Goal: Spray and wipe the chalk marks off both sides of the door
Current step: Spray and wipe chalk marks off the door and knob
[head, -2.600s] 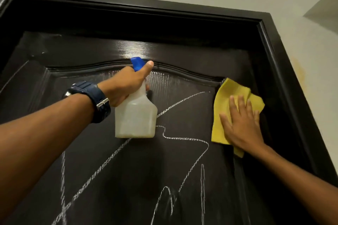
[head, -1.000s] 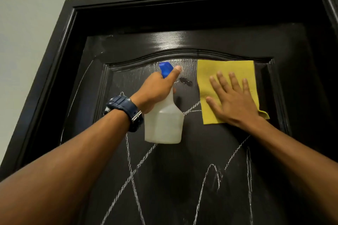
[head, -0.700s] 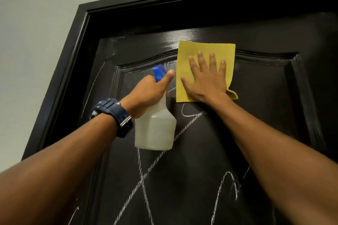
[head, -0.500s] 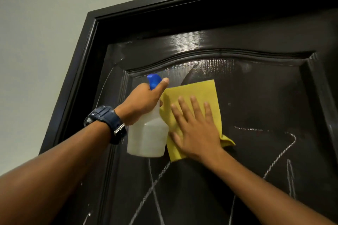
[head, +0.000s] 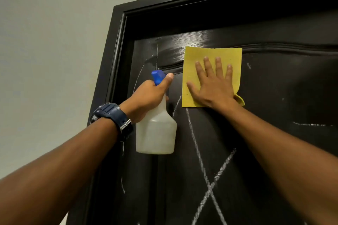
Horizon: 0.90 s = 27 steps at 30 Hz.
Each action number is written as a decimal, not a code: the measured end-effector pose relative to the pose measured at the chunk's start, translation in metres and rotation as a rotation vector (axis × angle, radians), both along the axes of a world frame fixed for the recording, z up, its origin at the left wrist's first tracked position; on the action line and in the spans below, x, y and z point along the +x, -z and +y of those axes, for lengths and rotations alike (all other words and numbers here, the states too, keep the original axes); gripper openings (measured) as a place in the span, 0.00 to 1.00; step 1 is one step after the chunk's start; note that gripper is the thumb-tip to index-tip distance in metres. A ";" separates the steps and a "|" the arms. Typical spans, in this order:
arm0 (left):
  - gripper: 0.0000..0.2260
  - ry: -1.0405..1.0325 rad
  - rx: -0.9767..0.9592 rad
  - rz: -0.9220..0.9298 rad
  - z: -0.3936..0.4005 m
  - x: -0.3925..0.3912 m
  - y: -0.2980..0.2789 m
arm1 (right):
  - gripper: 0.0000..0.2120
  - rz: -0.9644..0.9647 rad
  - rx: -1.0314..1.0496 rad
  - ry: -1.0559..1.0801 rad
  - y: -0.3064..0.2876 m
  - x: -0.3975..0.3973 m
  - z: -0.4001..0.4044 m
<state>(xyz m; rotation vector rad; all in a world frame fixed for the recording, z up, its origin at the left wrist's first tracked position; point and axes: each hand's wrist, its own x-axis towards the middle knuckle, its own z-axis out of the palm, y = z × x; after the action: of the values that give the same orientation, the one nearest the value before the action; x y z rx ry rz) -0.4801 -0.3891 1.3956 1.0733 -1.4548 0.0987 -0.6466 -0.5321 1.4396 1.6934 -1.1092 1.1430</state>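
Note:
A black panelled door [head: 283,87] fills the right of the view, with white chalk marks [head: 210,186] crossing its lower panel and a thin line near its upper left corner. My left hand [head: 148,97] grips the neck of a white spray bottle [head: 155,133] with a blue head, held up close to the door. My right hand [head: 213,84] lies flat with spread fingers on a yellow cloth [head: 192,60], pressing it against the door over the top moulding of the panel. The top strip of the door left of the cloth shines wet.
The black door frame [head: 117,45] runs up the left side and across the top. A pale grey wall [head: 51,45] lies to its left. A dark blue watch [head: 112,117] sits on my left wrist. A short chalk dash [head: 311,124] shows at the right.
My right hand has slid the cloth up and to the right, from beside the bottle to the panel's top moulding. The view has swung left. The bottle stays gripped in my left hand.

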 end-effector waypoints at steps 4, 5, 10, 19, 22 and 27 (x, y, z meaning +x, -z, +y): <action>0.25 0.073 0.010 -0.012 0.000 0.032 0.004 | 0.37 0.154 -0.082 -0.028 0.083 0.047 0.004; 0.25 0.076 0.011 -0.012 0.000 0.039 0.006 | 0.37 0.198 -0.101 -0.040 0.117 0.054 0.006; 0.27 0.106 0.025 -0.038 -0.004 0.061 0.013 | 0.36 0.294 -0.059 -0.030 0.181 0.066 0.003; 0.23 0.199 0.008 -0.013 -0.011 0.071 0.014 | 0.32 0.025 0.021 0.025 -0.007 0.109 0.014; 0.24 0.208 0.013 -0.013 -0.012 0.078 0.017 | 0.31 0.066 -0.015 0.019 0.063 0.118 0.012; 0.26 0.196 0.037 -0.029 -0.002 0.082 0.016 | 0.30 0.282 -0.020 0.007 0.199 0.102 0.011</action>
<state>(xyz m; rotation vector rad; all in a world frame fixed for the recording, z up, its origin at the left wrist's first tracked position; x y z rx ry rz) -0.3984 -0.3909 1.3794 0.9568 -1.5857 -0.0521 -0.5443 -0.5211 1.2408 1.7691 -0.9230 0.8744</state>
